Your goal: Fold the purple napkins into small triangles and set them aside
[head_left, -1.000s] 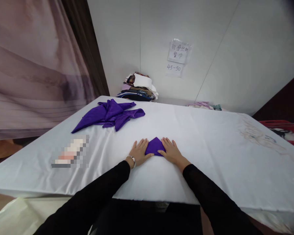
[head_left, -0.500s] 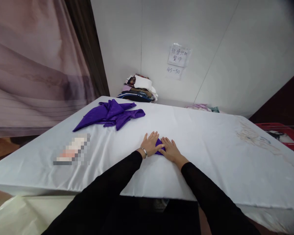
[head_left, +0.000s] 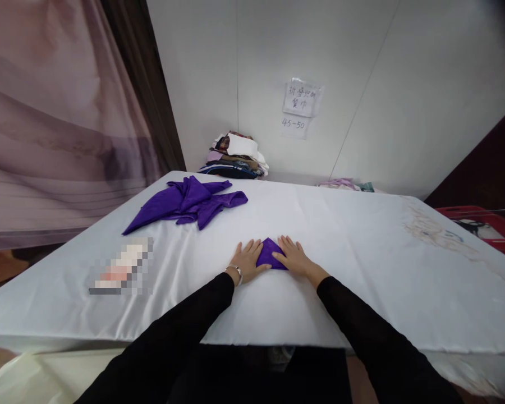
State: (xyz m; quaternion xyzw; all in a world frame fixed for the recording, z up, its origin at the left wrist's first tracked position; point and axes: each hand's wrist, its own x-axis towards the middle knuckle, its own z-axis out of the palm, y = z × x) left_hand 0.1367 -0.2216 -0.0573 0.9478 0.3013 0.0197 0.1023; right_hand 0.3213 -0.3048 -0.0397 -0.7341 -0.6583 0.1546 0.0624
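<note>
A folded purple napkin [head_left: 271, 253] lies on the white cloth in front of me, its upper corner pointing away. At its left edge my left hand [head_left: 247, 262] rests with the fingers stretched out; a silver watch or bracelet circles that wrist. My right hand [head_left: 293, 256] lies spread on the napkin's right side, thumb across the purple fabric. Parts of the napkin's two sides are hidden under the hands. Farther off to the left sits a loose heap of purple cloths [head_left: 185, 202].
A white satin tablecloth [head_left: 340, 303] covers the table. On the left lies a blurred-out flat object [head_left: 124, 266]. Folded clothes [head_left: 235, 157] are stacked by the back wall, where a handwritten sign [head_left: 302, 98] hangs. A red crate [head_left: 483, 224] stands beyond the right edge.
My hands have moved apart, the left one to the left, uncovering more of the purple napkin between them. The view has shifted slightly.
</note>
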